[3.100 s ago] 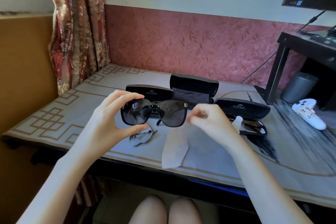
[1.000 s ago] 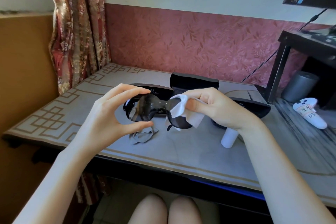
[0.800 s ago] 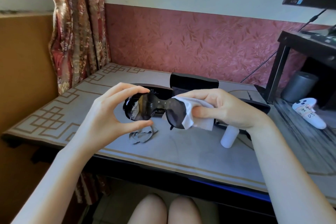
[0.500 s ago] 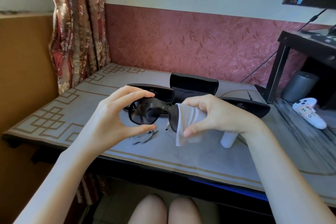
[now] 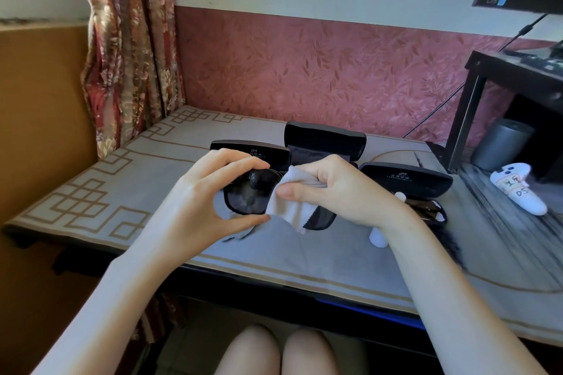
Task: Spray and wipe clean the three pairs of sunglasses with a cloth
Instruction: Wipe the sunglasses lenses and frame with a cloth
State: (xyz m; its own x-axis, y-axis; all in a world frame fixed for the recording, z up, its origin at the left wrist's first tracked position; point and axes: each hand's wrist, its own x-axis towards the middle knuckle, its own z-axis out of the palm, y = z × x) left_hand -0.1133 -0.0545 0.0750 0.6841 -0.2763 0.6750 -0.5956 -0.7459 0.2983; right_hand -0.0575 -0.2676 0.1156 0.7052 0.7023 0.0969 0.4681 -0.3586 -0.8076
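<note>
My left hand [image 5: 195, 207] holds a pair of black sunglasses [image 5: 246, 195] above the table, thumb under the left lens and fingers over the top rim. My right hand [image 5: 338, 192] pinches a white cloth [image 5: 289, 204] against the right lens, covering most of it. A white spray bottle [image 5: 377, 239] lies on the table behind my right wrist, mostly hidden. Another pair of sunglasses [image 5: 426, 210] lies in the open case on the right.
Three open black cases stand on the grey patterned table mat [image 5: 91, 192]: left [image 5: 274, 154], middle [image 5: 326, 138] and right [image 5: 405, 176]. A crumpled grey cloth [image 5: 240, 233] lies under my left hand. A white controller [image 5: 518, 189] and a black stand [image 5: 475, 113] are at right.
My right hand has taken the cloth up from the table and rubbed it over the right lens, shifting grip as the glasses tilt in my left hand. The bottle now lies uncovered.
</note>
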